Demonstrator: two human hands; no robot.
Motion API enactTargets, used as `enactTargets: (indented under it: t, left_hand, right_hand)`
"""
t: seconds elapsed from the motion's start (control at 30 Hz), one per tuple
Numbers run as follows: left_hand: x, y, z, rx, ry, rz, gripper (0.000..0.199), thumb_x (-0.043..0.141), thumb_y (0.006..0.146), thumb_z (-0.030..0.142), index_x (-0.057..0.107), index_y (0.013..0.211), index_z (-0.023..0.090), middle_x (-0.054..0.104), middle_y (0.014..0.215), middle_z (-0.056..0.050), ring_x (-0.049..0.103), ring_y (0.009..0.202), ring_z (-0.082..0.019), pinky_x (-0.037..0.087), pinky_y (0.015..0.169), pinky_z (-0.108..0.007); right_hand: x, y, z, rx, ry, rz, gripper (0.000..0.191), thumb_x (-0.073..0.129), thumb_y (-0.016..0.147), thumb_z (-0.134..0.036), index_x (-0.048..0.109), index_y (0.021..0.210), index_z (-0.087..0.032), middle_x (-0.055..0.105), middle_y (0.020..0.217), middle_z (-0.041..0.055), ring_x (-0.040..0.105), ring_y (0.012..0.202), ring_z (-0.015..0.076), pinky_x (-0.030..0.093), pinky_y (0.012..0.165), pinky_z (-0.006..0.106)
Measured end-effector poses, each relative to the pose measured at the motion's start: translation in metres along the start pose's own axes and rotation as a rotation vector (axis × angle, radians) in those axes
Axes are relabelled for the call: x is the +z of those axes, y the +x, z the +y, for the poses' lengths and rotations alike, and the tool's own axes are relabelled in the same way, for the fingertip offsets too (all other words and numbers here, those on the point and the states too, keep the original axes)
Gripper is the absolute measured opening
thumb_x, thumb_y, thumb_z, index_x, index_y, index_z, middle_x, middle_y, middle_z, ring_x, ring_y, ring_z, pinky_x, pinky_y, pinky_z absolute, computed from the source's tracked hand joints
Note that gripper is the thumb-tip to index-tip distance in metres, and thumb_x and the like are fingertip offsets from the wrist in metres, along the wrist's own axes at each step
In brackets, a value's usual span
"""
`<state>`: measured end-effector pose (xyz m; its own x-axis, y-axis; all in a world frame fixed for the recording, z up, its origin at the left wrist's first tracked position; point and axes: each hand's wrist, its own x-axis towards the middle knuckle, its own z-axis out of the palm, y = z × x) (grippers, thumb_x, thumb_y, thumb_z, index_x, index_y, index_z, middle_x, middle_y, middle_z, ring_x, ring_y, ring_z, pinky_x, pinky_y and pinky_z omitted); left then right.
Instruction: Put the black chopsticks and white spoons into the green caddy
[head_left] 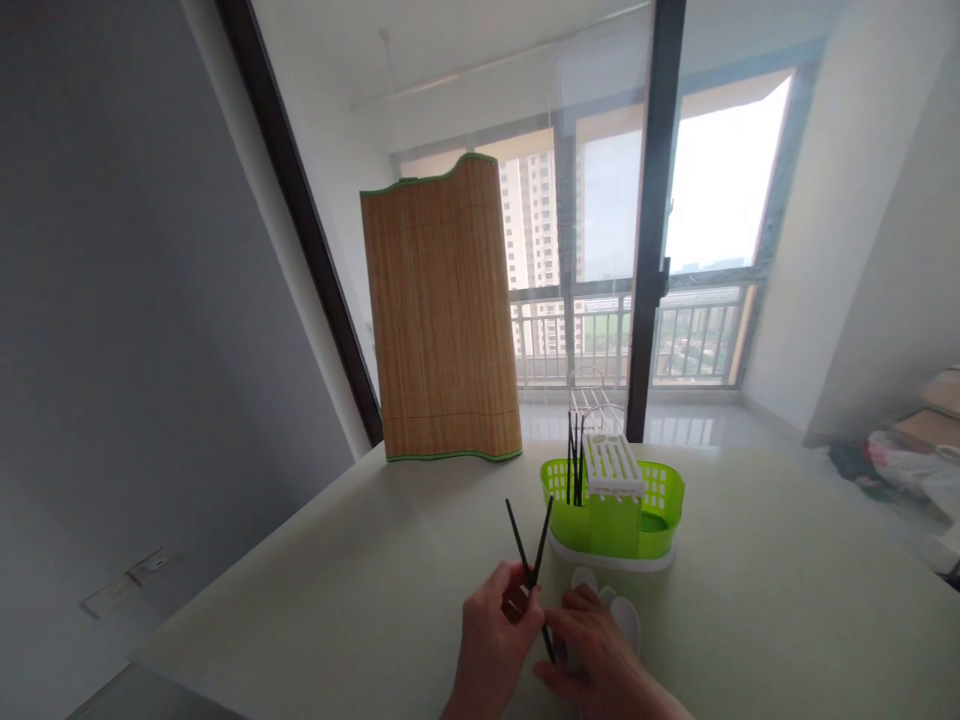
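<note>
My left hand (499, 630) is closed around a pair of black chopsticks (541, 542), whose upper ends spread apart in a V. One chopstick runs down past the fingers toward my right hand (596, 645). That hand is low over the table, its thumb and forefinger apart on either side of the chopstick's lower end, with the fingertips close to my left hand. Partly hidden beneath and behind it are several white spoons (627, 622). Just beyond stands a green utensil basket (611, 530) with a white slotted top (613, 465); more black chopsticks (575, 465) stand upright in its left compartment.
A bamboo mat (442, 320) with green edging stands upright at the back left of the white table (360, 590). Behind the table is a dark-framed glass door (651, 220). A grey wall (150, 330) rises at left; boxes and bags (915, 465) lie at far right.
</note>
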<state>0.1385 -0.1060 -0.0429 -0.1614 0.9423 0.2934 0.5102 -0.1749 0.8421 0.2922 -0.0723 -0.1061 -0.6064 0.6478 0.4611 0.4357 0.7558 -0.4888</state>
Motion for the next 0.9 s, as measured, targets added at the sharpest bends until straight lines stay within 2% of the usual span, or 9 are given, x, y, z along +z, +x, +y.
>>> enactTargets:
  t: [0.1,0.23,0.4,0.57,0.67,0.77,0.83,0.9]
  left_hand:
    - [0.008,-0.005,-0.002,0.03,-0.007,0.025,0.023,0.056,0.079,0.028,0.069,0.096,0.02,0.067,0.072,0.0,0.061,0.058,-0.012,0.05,0.057,-0.021]
    - [0.01,-0.008,-0.003,0.01,-0.067,-0.002,0.02,0.056,0.081,0.03,0.07,0.092,0.019,0.064,0.071,-0.001,0.06,0.057,-0.012,0.05,0.054,-0.021]
    - [0.0,-0.006,-0.002,0.019,-0.122,-0.095,0.022,0.059,0.086,0.035,0.074,0.093,0.02,0.068,0.079,-0.003,0.061,0.06,-0.012,0.049,0.051,-0.019]
    - [-0.019,0.005,0.006,0.138,-0.075,-0.128,0.015,0.066,0.083,0.032,0.078,0.085,0.023,0.073,0.08,-0.003,0.067,0.072,-0.014,0.051,0.058,-0.019]
    - [-0.038,0.024,0.026,0.187,-0.086,-0.029,0.016,0.069,0.082,0.035,0.079,0.086,0.024,0.074,0.079,-0.002,0.067,0.07,-0.014,0.051,0.058,-0.019]
    - [-0.054,0.057,0.052,0.23,-0.111,0.156,0.019,0.071,0.08,0.039,0.079,0.088,0.024,0.074,0.077,0.0,0.066,0.066,-0.013,0.051,0.057,-0.02]
    - [-0.055,0.085,0.066,0.265,-0.128,0.236,0.022,0.071,0.079,0.04,0.079,0.091,0.023,0.075,0.079,0.0,0.066,0.067,-0.014,0.051,0.058,-0.02]
    - [-0.046,0.115,0.075,0.292,-0.122,0.239,0.024,0.07,0.08,0.041,0.078,0.093,0.022,0.076,0.081,-0.001,0.067,0.069,-0.014,0.051,0.059,-0.021]
  right_hand:
    - [0.01,-0.001,0.007,-0.017,-0.038,0.028,0.008,0.066,0.078,-0.018,0.058,0.076,-0.022,0.067,0.073,0.0004,0.06,0.074,0.0209,0.039,0.072,0.033]
    - [0.015,-0.001,0.012,-0.001,-0.029,0.036,0.012,0.062,0.077,-0.009,0.059,0.079,-0.02,0.067,0.077,0.002,0.06,0.076,0.0205,0.038,0.069,0.031]
    - [0.02,-0.001,0.012,-0.011,-0.037,0.012,0.008,0.06,0.084,-0.013,0.058,0.082,-0.021,0.068,0.082,0.0022,0.06,0.078,0.0204,0.038,0.071,0.032]
    - [0.024,-0.002,0.018,-0.03,-0.113,-0.009,0.012,0.064,0.077,-0.013,0.056,0.08,-0.021,0.068,0.081,0.0008,0.06,0.08,0.0213,0.037,0.074,0.034]
    - [0.019,-0.003,0.022,-0.033,-0.142,0.025,0.016,0.064,0.077,-0.015,0.061,0.09,-0.023,0.068,0.081,-0.0003,0.06,0.082,0.0225,0.036,0.078,0.036]
    - [0.013,-0.003,0.025,-0.083,-0.184,0.073,0.026,0.059,0.08,-0.012,0.062,0.102,-0.024,0.069,0.082,-0.0001,0.06,0.081,0.0226,0.035,0.08,0.037]
    - [0.012,-0.002,0.026,-0.12,-0.226,0.104,0.023,0.057,0.081,-0.012,0.062,0.099,-0.024,0.069,0.081,0.0008,0.06,0.079,0.0226,0.035,0.079,0.037]
    - [0.011,-0.001,0.027,-0.149,-0.255,0.143,0.019,0.056,0.081,-0.012,0.061,0.094,-0.024,0.068,0.077,0.0008,0.059,0.076,0.0224,0.035,0.079,0.037]
